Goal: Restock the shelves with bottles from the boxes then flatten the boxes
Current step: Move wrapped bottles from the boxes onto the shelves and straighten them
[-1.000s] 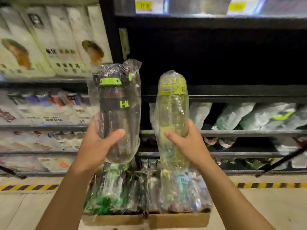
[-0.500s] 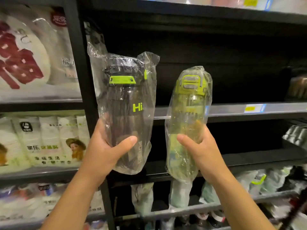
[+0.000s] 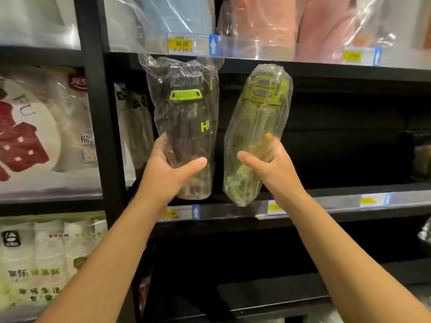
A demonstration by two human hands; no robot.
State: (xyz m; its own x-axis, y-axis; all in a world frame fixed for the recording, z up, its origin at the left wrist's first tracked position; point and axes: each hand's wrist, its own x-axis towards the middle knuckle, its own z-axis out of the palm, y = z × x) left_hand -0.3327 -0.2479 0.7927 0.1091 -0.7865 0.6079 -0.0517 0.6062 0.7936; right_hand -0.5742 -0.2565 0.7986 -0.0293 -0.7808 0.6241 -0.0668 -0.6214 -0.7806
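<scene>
A bagged dark bottle (image 3: 186, 127) is gripped by the left hand (image 3: 168, 173), a bagged green bottle (image 3: 254, 136) at 3 o'clock by the right hand (image 3: 270, 169); both are raised before the bare shelf (image 3: 326, 201), judged for placement.

Both forearms are bare from the lower frame edge up to the wrists, with no sleeve showing. The left hand (image 3: 171, 170) and right hand (image 3: 271, 167) are bare too: no gloves, rings, watch or bands. Thumbnails are short and unpainted.
</scene>
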